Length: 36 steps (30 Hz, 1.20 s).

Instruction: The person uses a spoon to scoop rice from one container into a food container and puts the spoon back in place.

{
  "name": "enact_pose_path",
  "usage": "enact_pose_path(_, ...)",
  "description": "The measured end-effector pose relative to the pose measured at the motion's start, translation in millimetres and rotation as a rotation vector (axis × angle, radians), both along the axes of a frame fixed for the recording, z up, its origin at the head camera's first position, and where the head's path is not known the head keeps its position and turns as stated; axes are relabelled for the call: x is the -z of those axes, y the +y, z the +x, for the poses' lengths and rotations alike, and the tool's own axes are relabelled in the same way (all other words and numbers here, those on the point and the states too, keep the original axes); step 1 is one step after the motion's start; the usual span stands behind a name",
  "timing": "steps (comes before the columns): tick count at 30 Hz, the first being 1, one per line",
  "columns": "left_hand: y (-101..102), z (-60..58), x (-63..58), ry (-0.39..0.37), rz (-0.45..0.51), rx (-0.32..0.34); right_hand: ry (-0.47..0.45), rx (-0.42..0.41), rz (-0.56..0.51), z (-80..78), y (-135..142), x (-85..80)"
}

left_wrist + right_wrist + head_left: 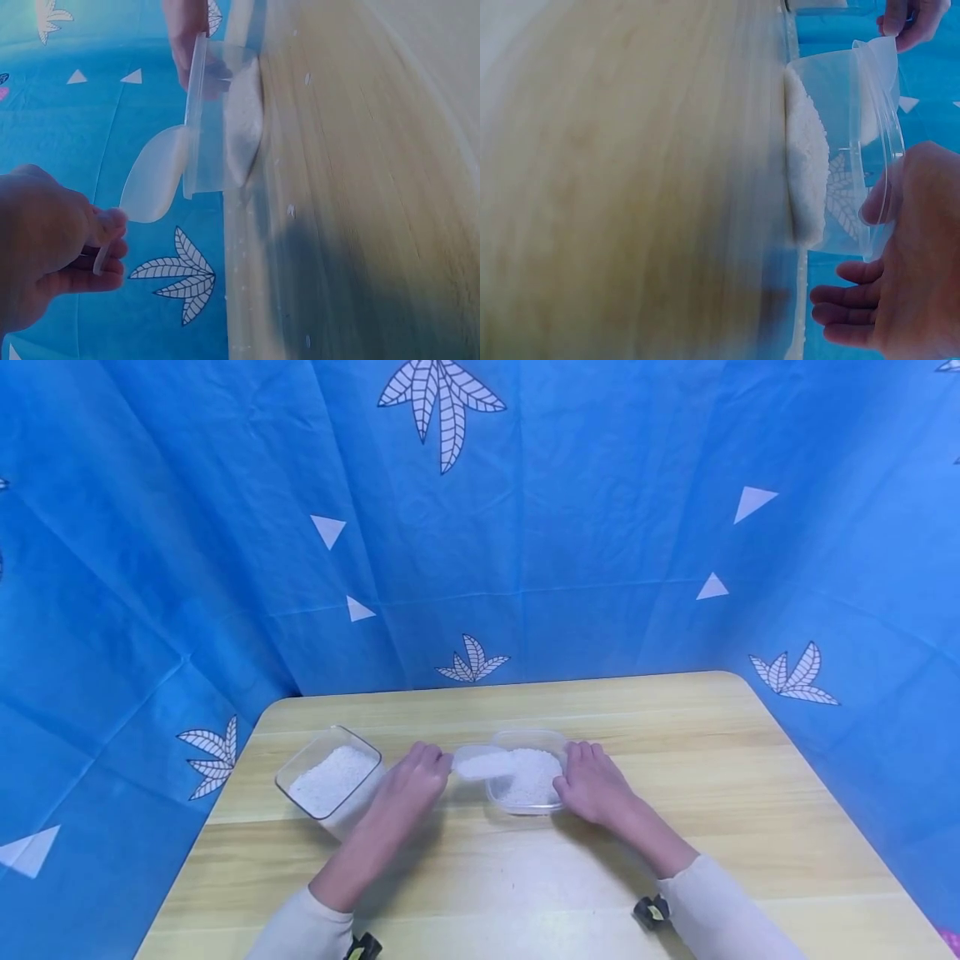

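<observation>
Head view: the left hand [416, 777] pinches the scoop [152, 180], tip over the tub [525, 811] of white grains [531, 781]! The right hand [597, 785] grips the tub's right rim.

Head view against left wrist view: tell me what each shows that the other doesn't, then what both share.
Only the head view shows the dark-rimmed bin of white grains, off to the left, and the black wrist devices.

Only the left wrist view shows the handle end of the scoop poking out past the left hand, and the clear tub in side profile.

Both show the left hand holding the scoop at the tub's rim, the right hand on that tub, the tabletop and the blue curtain.
</observation>
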State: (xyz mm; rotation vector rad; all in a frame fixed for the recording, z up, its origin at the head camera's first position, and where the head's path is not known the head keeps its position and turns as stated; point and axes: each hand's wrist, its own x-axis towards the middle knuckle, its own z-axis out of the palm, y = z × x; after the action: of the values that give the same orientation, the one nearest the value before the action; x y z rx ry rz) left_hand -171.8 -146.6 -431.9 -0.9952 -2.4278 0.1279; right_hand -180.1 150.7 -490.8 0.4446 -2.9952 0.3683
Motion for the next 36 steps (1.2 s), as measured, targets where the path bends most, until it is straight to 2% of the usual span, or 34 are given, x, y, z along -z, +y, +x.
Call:
enact_pose_path(10,3,-4.0,-7.6,0.081,-0.090,0.018,-0.007,0.011,0.005,0.2,0,0.2)
enact_pose_path(18,6,-9.6,-10.8,0.127,-0.128,0.072,-0.005,0.008,0.002,0.2,-1,-0.4)
enact_pose_path(25,10,-11.8,-14.8,0.194,-0.227,0.120,-0.012,0.013,0.002,1.4,-1,-2.1)
enact_pose_path(30,10,-9.1,-19.9,0.220,-0.214,0.146,-0.015,0.014,-0.006,1.2,0,-2.2)
enact_pose_path(36,1,-5.1,-26.5,0.251,-0.109,0.133,-0.010,0.011,0.001,1.0,-1,-0.3)
